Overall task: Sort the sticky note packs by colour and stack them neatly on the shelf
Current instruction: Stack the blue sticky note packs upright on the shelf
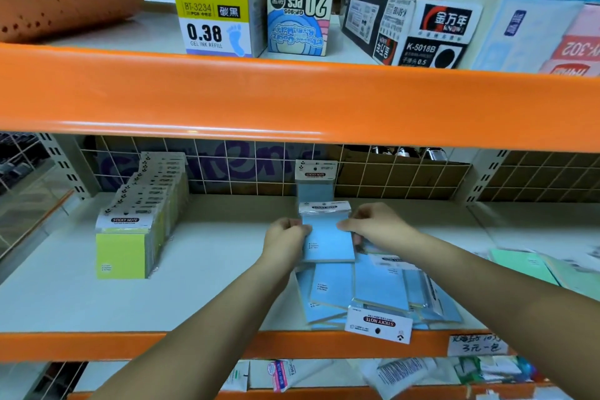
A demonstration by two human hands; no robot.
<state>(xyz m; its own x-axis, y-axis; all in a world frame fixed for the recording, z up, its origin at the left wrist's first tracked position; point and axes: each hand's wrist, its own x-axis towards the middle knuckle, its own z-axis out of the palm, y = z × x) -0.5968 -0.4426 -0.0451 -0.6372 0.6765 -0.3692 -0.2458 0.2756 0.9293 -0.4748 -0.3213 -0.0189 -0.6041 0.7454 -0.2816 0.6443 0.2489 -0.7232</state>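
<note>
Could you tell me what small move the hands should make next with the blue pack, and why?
Probably stand the blue pack, held by the left hand and right hand, against the upright blue pack behind it; the green row stands likewise.

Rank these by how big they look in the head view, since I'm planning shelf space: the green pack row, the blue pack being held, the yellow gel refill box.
1. Green pack row, clearly largest.
2. Yellow gel refill box.
3. Held blue pack, smallest.
The box sits farther back, so its true size may be understated.
</note>
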